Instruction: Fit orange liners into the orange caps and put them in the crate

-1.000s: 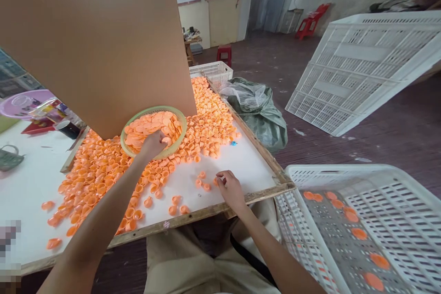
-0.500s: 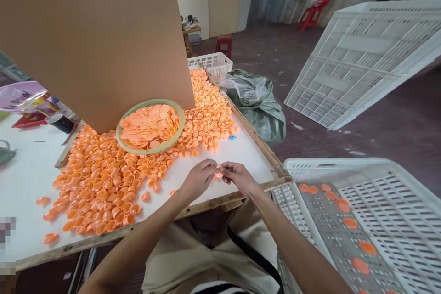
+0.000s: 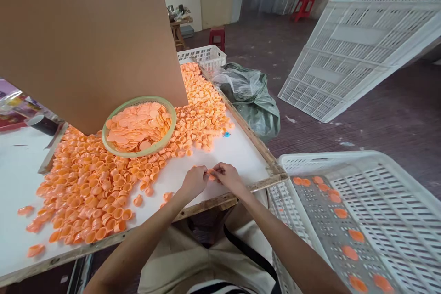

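Orange plastic, a small rounded piece (image 3: 211, 175), sits at lower centre of the frame, pinched between the fingertips of my left hand (image 3: 195, 182) and right hand (image 3: 228, 178), probably to steady it from both sides. My fingers cover too much to tell which way it points or how its long axis lies. Under them is the white tabletop (image 3: 243, 161); to the left spreads a heap of orange plastic cups (image 3: 93, 188). Beyond, a round pale-green basket (image 3: 174, 121) likely keeps the flat orange discs (image 3: 138, 121) apart.
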Demonstrator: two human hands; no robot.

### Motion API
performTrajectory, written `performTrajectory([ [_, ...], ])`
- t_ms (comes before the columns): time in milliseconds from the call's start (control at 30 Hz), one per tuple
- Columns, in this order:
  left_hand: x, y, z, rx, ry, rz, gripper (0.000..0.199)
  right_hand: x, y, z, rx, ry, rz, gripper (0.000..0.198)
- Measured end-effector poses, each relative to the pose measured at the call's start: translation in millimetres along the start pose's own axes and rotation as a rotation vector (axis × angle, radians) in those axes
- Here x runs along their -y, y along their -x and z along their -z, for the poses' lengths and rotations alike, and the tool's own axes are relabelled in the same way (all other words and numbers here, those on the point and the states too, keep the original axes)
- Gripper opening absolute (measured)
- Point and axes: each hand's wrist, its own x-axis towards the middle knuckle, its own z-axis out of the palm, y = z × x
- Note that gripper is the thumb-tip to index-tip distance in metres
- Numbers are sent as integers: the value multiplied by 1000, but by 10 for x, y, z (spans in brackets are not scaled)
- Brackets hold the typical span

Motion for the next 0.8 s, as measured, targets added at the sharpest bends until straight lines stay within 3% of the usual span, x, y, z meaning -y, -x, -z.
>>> performTrajectory([
  [267,55,-153,35,105,257,108,10,10,-22,20,-4,42,-47,24],
  [567,64,-312,74,140,228,177,6,2,-148,24,33,107,-188,24],
  [800,87,-377,87,296,456,260,7,1,-126,24,12,92,-111,9],
])
